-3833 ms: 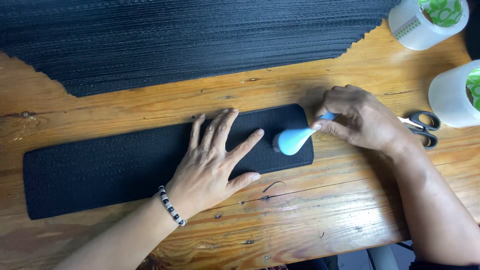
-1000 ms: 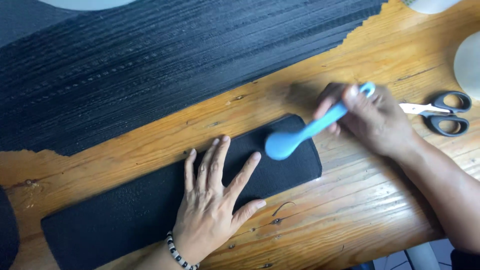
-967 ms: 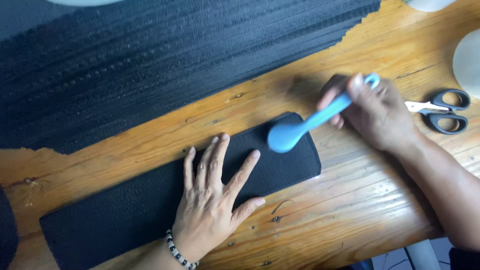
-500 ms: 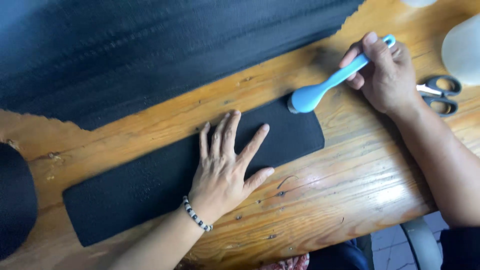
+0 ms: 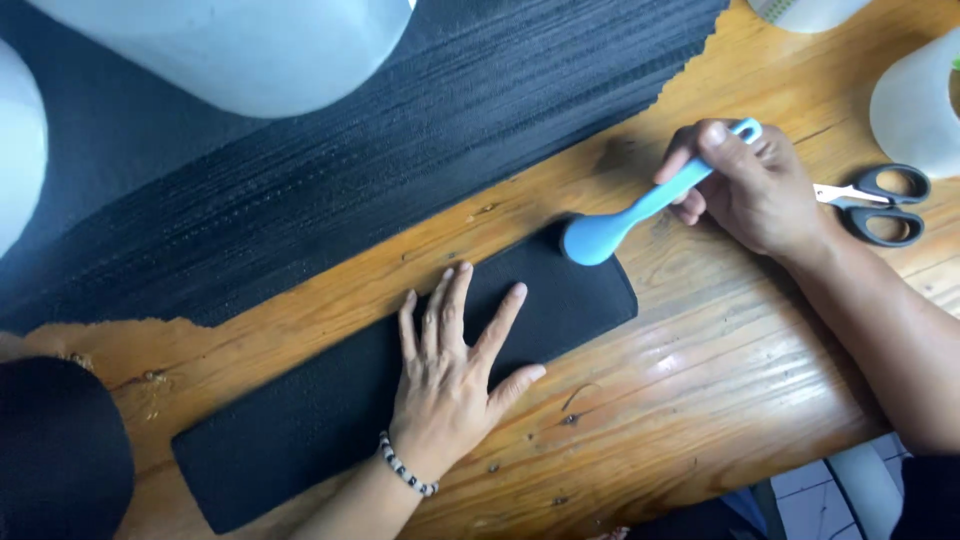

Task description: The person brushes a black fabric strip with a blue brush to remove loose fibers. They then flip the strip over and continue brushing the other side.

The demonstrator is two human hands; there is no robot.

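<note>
My left hand point(image 5: 450, 375) lies flat with its fingers spread on the black strip point(image 5: 330, 410), pressing it to the wooden worktop point(image 5: 720, 390); it grips nothing, and the beaded bracelet point(image 5: 405, 468) sits at my wrist. That hand has stayed put on the strip since half a second ago, though the strip now lies a little lower and more to the right in my view. Further out, my right hand point(image 5: 755, 185) is closed around the handle of the blue spoon point(image 5: 640, 208), thumb on top near the handle's end. The spoon's bowl rests at the strip's far right corner, touching its upper edge, much where it was half a second ago, whereas a second ago it lay further in over the strip's end. Just beyond my right hand lie the scissors point(image 5: 880, 205) with dark handles, near a white container point(image 5: 915, 105) at the right edge. Farthest away, the large black ribbed sheet point(image 5: 330, 170) covers the back of the worktop, and a big white rounded object point(image 5: 230, 45) now shows on it at the top, which was out of view before.
</note>
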